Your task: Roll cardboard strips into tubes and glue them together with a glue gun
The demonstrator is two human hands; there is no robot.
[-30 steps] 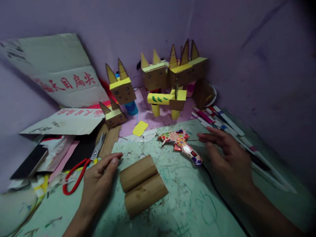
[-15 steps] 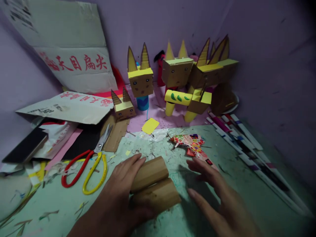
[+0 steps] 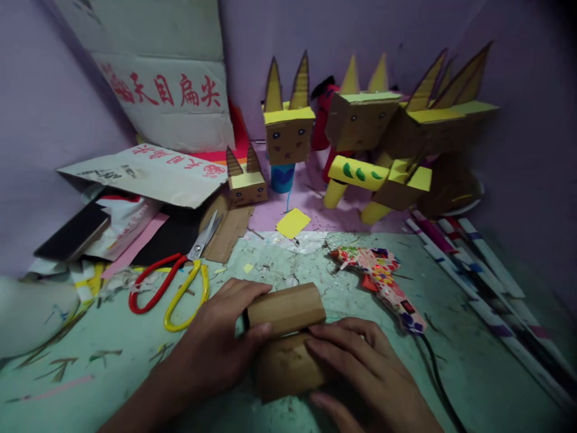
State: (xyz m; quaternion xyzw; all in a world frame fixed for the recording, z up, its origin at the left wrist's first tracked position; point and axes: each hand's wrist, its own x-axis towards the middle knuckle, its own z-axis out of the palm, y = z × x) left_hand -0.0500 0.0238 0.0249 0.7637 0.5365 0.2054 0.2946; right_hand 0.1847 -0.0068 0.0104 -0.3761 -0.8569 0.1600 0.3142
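Note:
Two short brown cardboard tubes lie side by side on the green tabletop. My left hand (image 3: 229, 325) is closed on the left end of the upper cardboard tube (image 3: 288, 308), its thumb on the near side. Over the right end of the lower cardboard tube (image 3: 288, 367), my right hand (image 3: 360, 361) has its fingertips on top and the thumb lower down. The lower tube is tilted, with a narrow gap between it and the upper one. To the right lies a flower-patterned glue gun (image 3: 378, 273) with a black cord.
Scissors (image 3: 196, 255) with red and yellow handles lie left. Behind stand cardboard figures with pointed ears, among them a blue-bodied one (image 3: 288, 138) and a yellow four-legged one (image 3: 360, 174). Several markers (image 3: 469, 270) lie right. Folded cardboard (image 3: 148, 174) is stacked left; scraps litter the table (image 3: 148, 385).
My right hand has come left from open air onto the lower tube. That tube has shifted slightly apart from the upper one, which my left thumb now presses. The view has turned left.

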